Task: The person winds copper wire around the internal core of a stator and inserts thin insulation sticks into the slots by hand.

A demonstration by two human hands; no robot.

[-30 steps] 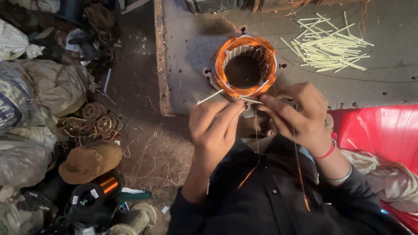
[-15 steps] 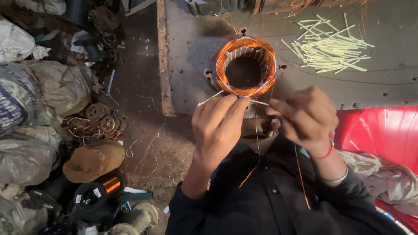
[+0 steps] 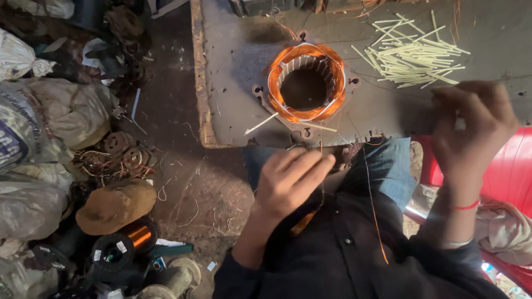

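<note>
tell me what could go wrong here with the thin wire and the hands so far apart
1. The thin copper wire runs from the motor winding toward the lap; the left hand seems to pinch it, and a sharp tug might snap it or disturb the coils.
2. The right hand is raised near the pile of pale sticks and could scatter them.
3. Loose wire could snag on the bench edge.

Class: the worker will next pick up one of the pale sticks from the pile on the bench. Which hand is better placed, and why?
Probably the right hand: it is raised at the bench edge just below the stick pile. The left hand sits lower, over the lap, pinching a thin wire from the copper-wound stator.
</note>
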